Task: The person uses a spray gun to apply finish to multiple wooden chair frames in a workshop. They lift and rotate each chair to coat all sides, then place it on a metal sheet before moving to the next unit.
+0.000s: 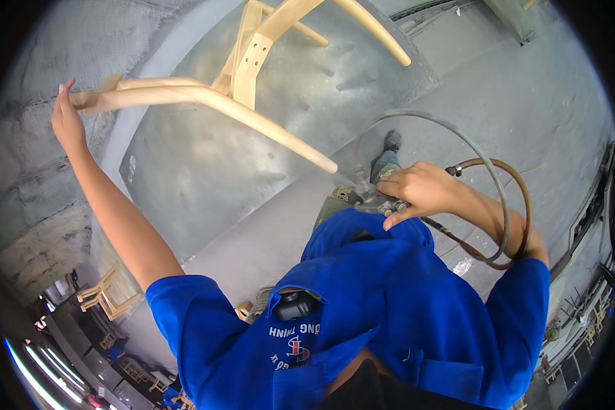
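A pale wooden chair frame [253, 119] with rounded legs is tilted across the upper left. My left hand [68, 123] grips its far left end, fingers partly hidden behind the wood. At waist level, my right hand [424, 188] is wrapped round a metal spray gun [376, 201]. The gun's nozzle points toward the tip of the nearest leg [324, 162], with a faint mist between them. A grey hose [475, 140] and a brown hose [519, 184] loop around my right forearm.
Behind the chair frame stands a grey, stained panel [184, 171]. A rough grey wall [34, 137] rises at the left. Another wooden chair frame [109, 294] stands at lower left, with several more pieces of furniture beyond it. My shoe [392, 141] rests on the grey floor.
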Demonstrator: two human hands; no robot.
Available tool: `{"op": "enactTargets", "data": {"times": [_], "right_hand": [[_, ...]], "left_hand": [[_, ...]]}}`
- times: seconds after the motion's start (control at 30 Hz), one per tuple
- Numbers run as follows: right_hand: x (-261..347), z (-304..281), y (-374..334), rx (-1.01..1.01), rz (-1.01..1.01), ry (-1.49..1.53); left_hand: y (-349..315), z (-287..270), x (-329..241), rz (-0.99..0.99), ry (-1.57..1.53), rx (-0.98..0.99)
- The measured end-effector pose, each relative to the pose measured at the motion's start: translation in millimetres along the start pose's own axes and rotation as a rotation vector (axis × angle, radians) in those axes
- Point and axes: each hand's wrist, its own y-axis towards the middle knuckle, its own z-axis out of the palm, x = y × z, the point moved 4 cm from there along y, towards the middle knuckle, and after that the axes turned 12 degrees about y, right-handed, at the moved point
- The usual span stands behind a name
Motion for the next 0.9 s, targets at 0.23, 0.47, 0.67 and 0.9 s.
{"op": "enactTargets", "data": {"times": [0.23,0.47,0.67,0.9], "right_hand": [[17.0,-30.3,36.3,-0.135,-0.134,-0.143],[122.9,-131.8,80.8,-0.515,-0.649,-0.408],[151.4,-129.3,82.6,-0.430,-0.705,-0.455],[90.6,-65.9,28.2,-0.109,-0.264,-0.343]], "left_hand": [[12.1,3.5,21.3,0.073,-0.036,0.027],[26.9,9.4,38.9,0.264,0.423,-0.004],[40.0,11.1,56.7,0.283,0.498,-0.025],[22.6,-8.0,62.2,0.213,0.546,-0.003]]}}
